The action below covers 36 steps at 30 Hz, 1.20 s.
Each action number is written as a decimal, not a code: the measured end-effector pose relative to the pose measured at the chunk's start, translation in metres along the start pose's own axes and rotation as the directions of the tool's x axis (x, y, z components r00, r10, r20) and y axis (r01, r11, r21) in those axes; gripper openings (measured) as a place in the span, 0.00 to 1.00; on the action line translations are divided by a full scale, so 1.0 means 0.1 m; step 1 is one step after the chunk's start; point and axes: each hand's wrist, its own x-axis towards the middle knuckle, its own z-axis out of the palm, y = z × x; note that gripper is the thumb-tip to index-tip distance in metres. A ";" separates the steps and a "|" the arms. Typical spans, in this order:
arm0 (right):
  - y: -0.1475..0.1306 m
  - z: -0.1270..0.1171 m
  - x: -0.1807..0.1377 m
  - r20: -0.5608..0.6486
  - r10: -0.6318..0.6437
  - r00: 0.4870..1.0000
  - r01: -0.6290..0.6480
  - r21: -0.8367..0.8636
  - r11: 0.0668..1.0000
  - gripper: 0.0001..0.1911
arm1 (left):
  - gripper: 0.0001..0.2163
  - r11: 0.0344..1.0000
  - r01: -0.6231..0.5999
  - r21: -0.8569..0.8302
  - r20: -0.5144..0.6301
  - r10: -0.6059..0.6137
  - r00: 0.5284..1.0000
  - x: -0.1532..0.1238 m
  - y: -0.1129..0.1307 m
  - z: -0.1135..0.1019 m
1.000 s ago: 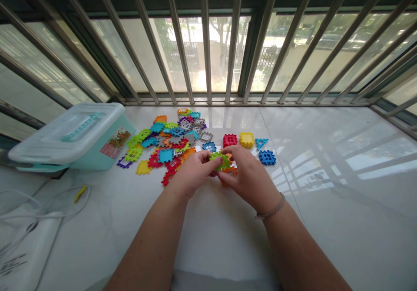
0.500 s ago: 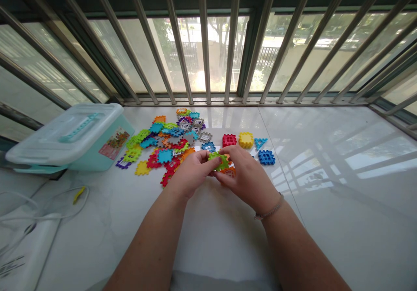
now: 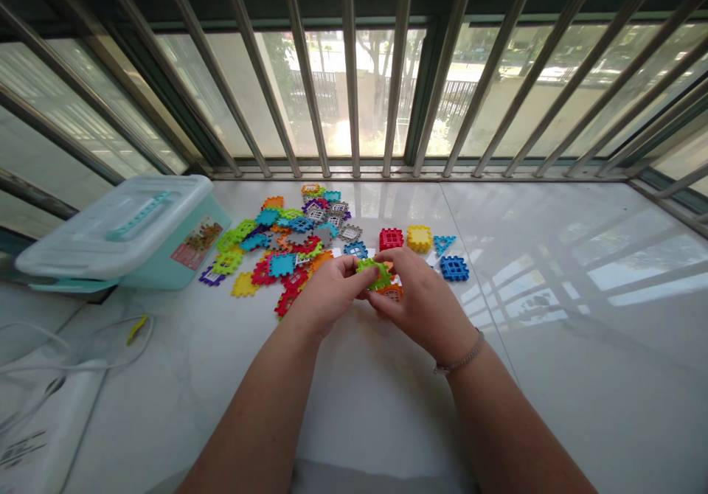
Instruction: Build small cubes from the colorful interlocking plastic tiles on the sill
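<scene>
Both hands meet over the white tiled surface around a lime-green interlocking block panel point(image 3: 379, 276) with notched edges. My left hand point(image 3: 332, 291) pinches its left side, thumb lying on top. My right hand point(image 3: 412, 287) grips the other side with its fingers and thumb. Just under the right hand shows an orange window panel point(image 3: 394, 293); whether it is joined to the green one I cannot tell. Beyond the hands are a red block point(image 3: 391, 239), a yellow block point(image 3: 419, 238), a blue triangular piece point(image 3: 444, 245) and a blue window block point(image 3: 454, 268).
Left of my hands spreads a loose pile of coloured notched panels point(image 3: 282, 265). A turquoise storage box point(image 3: 160, 265) with a translucent lid stands at the far left. White cables point(image 3: 127, 367) lie in front of it. Metal bars point(image 3: 349, 81) line the window at the back.
The view has shifted very slightly, moving everything a little to the right. Both hands keep their hold on the green panel, and slightly more of the orange panel shows.
</scene>
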 end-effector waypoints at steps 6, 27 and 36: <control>0.00 0.00 0.00 0.004 0.005 1.000 -0.005 -0.003 1.000 0.22 | 0.18 1.000 -0.016 -0.001 -0.002 0.016 1.000 0.01 -0.01 -0.01; 0.36 -0.53 -0.09 -0.241 0.233 0.942 -0.296 -0.273 0.915 0.22 | 0.23 0.999 -0.045 0.025 -0.117 0.047 0.992 0.07 -0.01 -0.02; 0.66 -0.83 -0.20 -0.462 0.585 0.667 -0.744 -0.459 0.486 0.24 | 0.21 0.999 -0.039 0.026 -0.157 0.043 0.987 0.04 0.03 -0.01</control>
